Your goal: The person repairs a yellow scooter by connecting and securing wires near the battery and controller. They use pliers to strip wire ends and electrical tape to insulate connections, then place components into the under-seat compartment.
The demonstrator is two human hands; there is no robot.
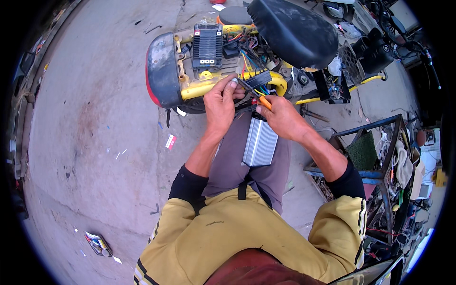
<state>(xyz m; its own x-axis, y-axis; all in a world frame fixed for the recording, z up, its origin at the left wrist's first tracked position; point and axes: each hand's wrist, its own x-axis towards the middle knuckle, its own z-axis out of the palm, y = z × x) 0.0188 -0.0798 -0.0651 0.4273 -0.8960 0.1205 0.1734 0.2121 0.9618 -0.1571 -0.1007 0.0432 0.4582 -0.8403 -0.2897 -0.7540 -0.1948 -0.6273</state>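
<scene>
Head view: right hand [284, 117] grips one orange-handled tool [264, 101]; left hand [221, 101], grip unclear; one silver box [261, 143].

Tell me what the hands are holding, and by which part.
The right hand grips an orange-handled tool by its handle; what the left hand pinches, if anything, cannot be told.

Orange-handled pliers [264, 102], tilted, beside wires [262, 90]
</scene>
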